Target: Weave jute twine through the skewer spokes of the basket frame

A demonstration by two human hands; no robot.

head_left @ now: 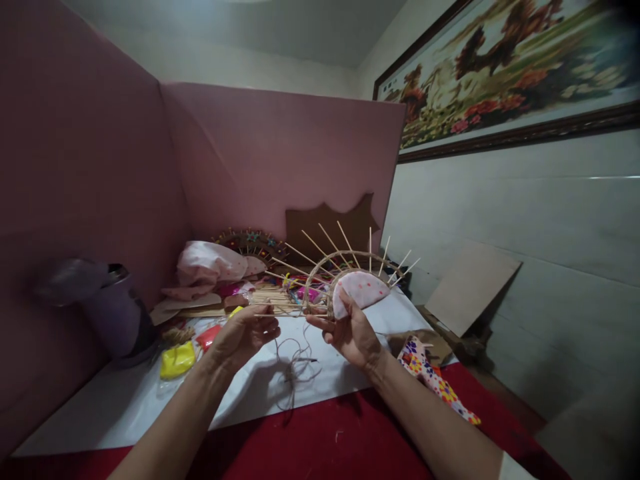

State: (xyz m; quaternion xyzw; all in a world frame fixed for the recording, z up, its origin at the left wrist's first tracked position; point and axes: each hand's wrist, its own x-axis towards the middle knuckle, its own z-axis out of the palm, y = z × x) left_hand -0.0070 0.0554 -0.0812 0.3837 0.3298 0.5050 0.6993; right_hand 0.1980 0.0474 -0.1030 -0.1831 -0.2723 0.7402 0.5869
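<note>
Table (pixel 280 453) — red cloth (pixel 345 427), white sheet (pixel 240 395) | atop — yellow packet (pixel 178 361), red packet (pixel 208 337), thin sticks (pixel 267 295)

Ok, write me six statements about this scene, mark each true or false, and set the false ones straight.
1. The right hand holds a fabric-padded half-round frame. True.
2. The frame's sticks all point down at the forearms. False: the sticks fan outward from its curved side.
3. A loose tangle of cord shows between the forearms. True.
4. The large yellow packet lies right of both arms. False: the yellow packet lies left of them.
5. Flowered fabric lies beside the right forearm. True.
6. The left hand rests flat on the table. False: the left hand is raised, fingers curled near the frame's left end.
</note>
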